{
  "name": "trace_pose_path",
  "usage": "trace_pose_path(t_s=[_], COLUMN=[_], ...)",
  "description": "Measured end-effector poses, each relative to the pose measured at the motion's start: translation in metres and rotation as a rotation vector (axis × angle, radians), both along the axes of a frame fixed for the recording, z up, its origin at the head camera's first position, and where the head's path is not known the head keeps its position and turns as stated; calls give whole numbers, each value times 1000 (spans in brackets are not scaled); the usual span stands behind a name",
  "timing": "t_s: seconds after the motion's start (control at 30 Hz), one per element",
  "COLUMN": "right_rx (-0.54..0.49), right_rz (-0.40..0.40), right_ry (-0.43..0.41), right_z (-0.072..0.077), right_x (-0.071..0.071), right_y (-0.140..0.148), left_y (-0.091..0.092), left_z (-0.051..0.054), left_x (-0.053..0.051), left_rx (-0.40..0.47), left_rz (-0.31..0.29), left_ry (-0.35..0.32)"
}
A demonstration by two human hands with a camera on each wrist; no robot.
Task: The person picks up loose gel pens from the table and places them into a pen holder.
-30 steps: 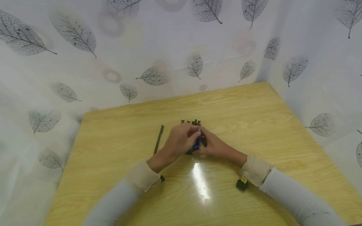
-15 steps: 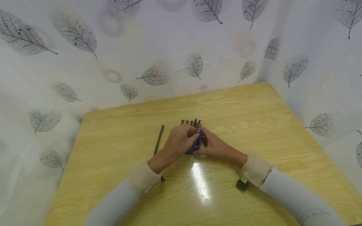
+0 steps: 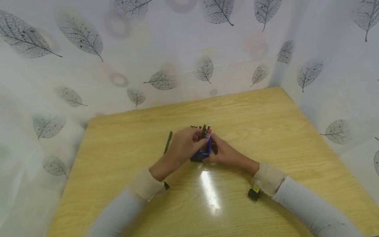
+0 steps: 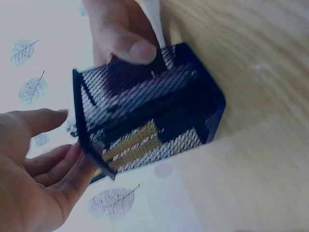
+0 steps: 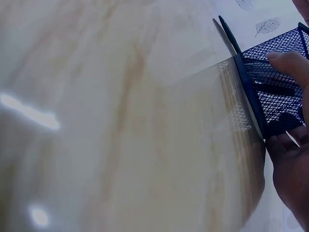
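Observation:
A dark blue mesh pen holder (image 3: 210, 148) stands upright on the table, with several pens (image 3: 204, 129) rising above its rim. My right hand (image 3: 228, 154) grips its side; in the right wrist view the thumb lies against the mesh (image 5: 273, 43). At the holder's mouth is my left hand (image 3: 183, 141). The left wrist view shows that hand's thumb and fingers (image 4: 36, 128) spread apart at the rim, with a pen end (image 4: 72, 129) between them and no clear grip on it. Dark and yellow items show through the mesh (image 4: 145, 96).
A dark pen (image 3: 168, 142) lies on the wooden table (image 3: 124, 138) left of the holder, partly behind my left hand. A leaf-printed sheet (image 3: 177, 56) hangs behind and beside the table. A black box with a yellow label (image 3: 253, 194) sits under my right wrist.
My left hand has moved slightly left, and its thumb and fingertips, earlier pinched together at a pen by the rim, have parted. The right hand and holder have stayed put.

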State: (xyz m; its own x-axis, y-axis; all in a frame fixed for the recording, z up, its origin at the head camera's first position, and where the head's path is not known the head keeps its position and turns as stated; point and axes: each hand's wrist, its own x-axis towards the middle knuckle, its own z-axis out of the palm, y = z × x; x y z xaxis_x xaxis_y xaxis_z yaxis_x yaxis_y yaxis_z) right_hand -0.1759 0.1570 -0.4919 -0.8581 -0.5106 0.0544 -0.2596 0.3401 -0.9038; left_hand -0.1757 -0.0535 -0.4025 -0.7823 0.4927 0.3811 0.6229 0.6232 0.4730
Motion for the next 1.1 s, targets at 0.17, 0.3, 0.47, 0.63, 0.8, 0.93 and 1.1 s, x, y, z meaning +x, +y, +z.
trace_pose_path(t_s=[0.17, 0.3, 0.47, 0.63, 0.8, 0.93, 1.1], right_rx=[-17, -9, 1, 17, 12, 6, -1], right_rz=[1, -12, -21, -26, -23, -21, -18], right_ry=[-22, -28, -35, -32, -39, -50, -51], right_z=[1, 1, 1, 2, 2, 4, 2], right_x=[0, -1, 0, 1, 0, 1, 1], right_y=[0, 1, 1, 0, 0, 0, -1], left_y=[-14, -29, -54, -77, -86, -87, -86], left_z=[5, 3, -4, -17, -29, -37, -44], left_x=[-9, -22, -42, -59, -68, -72, -74], left_rx=[55, 53, -48, -203, -316, -368, -423], left_rz=[5, 64, 188, 264, 290, 273, 236], left_ry=[129, 140, -34, -214, -303, -317, -289])
